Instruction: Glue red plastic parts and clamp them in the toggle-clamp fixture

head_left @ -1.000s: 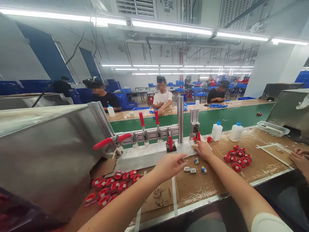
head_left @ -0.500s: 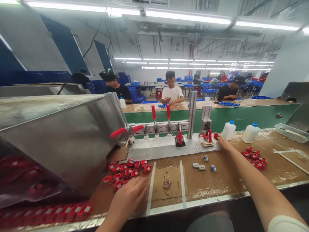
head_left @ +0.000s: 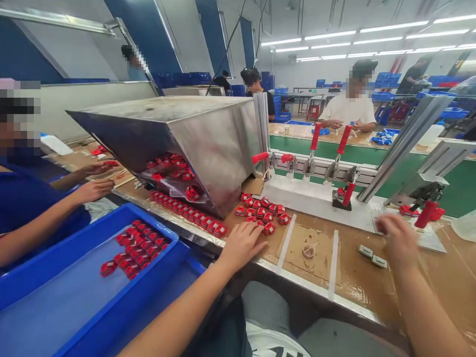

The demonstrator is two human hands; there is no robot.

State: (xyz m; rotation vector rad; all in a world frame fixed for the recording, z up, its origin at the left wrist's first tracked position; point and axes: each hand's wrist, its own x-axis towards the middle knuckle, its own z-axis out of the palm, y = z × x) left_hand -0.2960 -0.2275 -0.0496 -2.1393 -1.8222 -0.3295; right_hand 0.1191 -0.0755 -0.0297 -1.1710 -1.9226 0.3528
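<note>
Stretched out palm down, my left hand [head_left: 243, 244] lies at the table's front edge. Its fingertips reach the near side of a loose pile of red plastic housings [head_left: 260, 212] with light-coloured tops. My right hand [head_left: 401, 243] is raised in front of the small toggle clamp [head_left: 427, 213] at the right. Its fingers look bent but are smeared, and I cannot make out anything in them. One red housing [head_left: 406, 210] sits under that clamp, and another red piece [head_left: 439, 214] is right of its handle. Two grey rectangular pieces [head_left: 372, 256] lie left of my right hand.
A slanted metal hopper [head_left: 219, 148] holds more red housings, with a row [head_left: 189, 213] along the edge below. A blue bin [head_left: 119, 302] stands at the left. Several red-handled clamps [head_left: 327, 163] line a metal rail. Co-workers' hands [head_left: 92, 191] are at the far left.
The view has swung left, bringing in the blue bin and a co-worker. My right hand has drawn back from the red piece beside the small clamp. My left hand stays by the pile.
</note>
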